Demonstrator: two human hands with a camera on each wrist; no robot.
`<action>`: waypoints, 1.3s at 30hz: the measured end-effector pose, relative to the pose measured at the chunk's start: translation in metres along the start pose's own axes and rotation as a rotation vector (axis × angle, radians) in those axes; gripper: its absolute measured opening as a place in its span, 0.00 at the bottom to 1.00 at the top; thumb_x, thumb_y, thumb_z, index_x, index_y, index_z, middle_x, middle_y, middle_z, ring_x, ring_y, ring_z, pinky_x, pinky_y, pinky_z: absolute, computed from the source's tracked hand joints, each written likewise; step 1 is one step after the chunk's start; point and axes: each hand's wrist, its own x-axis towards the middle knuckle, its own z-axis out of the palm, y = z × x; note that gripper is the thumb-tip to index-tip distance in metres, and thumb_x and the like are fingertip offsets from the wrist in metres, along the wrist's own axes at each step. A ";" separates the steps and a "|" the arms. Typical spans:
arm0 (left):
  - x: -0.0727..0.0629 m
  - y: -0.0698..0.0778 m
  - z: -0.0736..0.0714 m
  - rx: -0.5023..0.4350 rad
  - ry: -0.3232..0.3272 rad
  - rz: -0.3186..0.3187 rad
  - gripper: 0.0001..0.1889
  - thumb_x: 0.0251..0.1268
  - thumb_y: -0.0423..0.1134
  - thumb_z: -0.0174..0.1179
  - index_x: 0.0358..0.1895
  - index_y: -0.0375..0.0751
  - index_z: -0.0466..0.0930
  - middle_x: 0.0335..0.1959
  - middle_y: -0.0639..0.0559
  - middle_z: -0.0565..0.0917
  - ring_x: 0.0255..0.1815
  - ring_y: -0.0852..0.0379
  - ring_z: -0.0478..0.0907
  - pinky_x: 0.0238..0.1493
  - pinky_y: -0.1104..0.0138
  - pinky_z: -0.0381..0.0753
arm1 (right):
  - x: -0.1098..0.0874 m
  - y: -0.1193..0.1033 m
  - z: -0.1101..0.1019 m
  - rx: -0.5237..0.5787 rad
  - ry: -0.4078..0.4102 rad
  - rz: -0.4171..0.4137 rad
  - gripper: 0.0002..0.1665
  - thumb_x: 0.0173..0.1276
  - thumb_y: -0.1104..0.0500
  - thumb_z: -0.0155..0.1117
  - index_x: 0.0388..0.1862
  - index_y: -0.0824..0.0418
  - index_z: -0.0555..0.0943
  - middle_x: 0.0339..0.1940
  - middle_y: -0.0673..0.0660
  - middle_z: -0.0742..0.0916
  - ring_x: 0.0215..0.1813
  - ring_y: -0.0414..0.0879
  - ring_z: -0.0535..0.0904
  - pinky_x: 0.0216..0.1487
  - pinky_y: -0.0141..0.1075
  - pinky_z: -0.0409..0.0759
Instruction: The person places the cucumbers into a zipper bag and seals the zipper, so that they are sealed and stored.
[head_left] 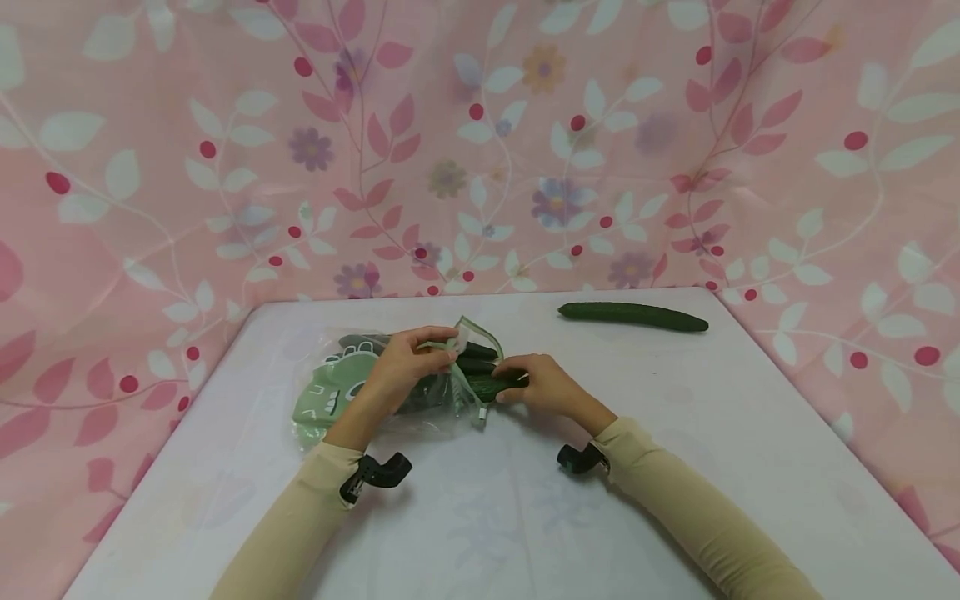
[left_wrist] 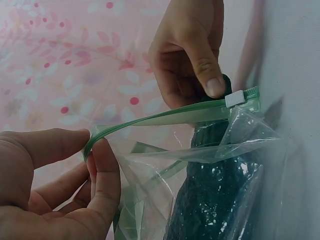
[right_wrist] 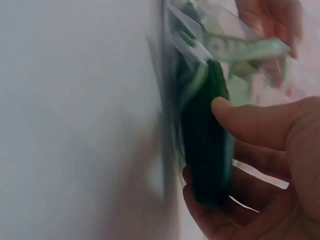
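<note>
A clear zip bag (head_left: 311,412) with a green cartoon print lies on the table, its mouth facing right. My left hand (head_left: 405,362) pinches the green-edged rim (left_wrist: 150,116) of the mouth between thumb and fingers. A white slider (left_wrist: 234,98) sits near the other end of that zip strip. With thumb and fingers my right hand (head_left: 551,385) grips the outer end of a dark green cucumber (right_wrist: 207,135). The rest of that cucumber runs through the mouth into the bag. Other cucumbers (head_left: 480,351) lie in the bag behind it, partly hidden by my left hand.
One more cucumber (head_left: 633,316) lies at the back right of the white-covered table (head_left: 675,400). Behind the table hangs a pink floral cloth (head_left: 450,225). A black wrist mount (head_left: 378,472) sticks out from my left cuff.
</note>
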 end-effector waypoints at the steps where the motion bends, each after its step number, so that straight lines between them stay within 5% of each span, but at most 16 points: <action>1: 0.000 -0.001 0.000 0.000 -0.002 0.000 0.24 0.74 0.30 0.63 0.69 0.27 0.75 0.60 0.34 0.79 0.52 0.47 0.81 0.56 0.57 0.82 | -0.001 0.004 -0.005 0.008 -0.025 0.003 0.19 0.70 0.57 0.75 0.57 0.61 0.87 0.52 0.53 0.88 0.55 0.49 0.84 0.56 0.47 0.82; 11: -0.001 -0.003 -0.001 -0.027 -0.007 0.006 0.24 0.74 0.30 0.62 0.70 0.26 0.74 0.60 0.32 0.79 0.50 0.51 0.82 0.55 0.58 0.83 | -0.009 0.032 -0.035 0.198 -0.175 0.134 0.12 0.74 0.61 0.69 0.51 0.63 0.90 0.43 0.52 0.91 0.42 0.47 0.85 0.44 0.42 0.83; 20: -0.001 0.000 0.002 -0.037 0.000 0.008 0.24 0.73 0.29 0.64 0.69 0.25 0.74 0.56 0.33 0.81 0.49 0.51 0.82 0.55 0.58 0.83 | -0.008 0.025 -0.025 0.329 -0.012 0.203 0.10 0.73 0.63 0.70 0.49 0.65 0.91 0.40 0.56 0.91 0.42 0.50 0.87 0.47 0.42 0.85; 39: -0.001 0.002 0.002 -0.047 -0.002 0.006 0.25 0.74 0.30 0.64 0.70 0.26 0.74 0.60 0.32 0.79 0.50 0.51 0.83 0.56 0.58 0.83 | -0.002 -0.004 -0.001 0.408 0.048 0.219 0.11 0.73 0.62 0.71 0.46 0.69 0.90 0.37 0.66 0.90 0.42 0.61 0.86 0.45 0.47 0.86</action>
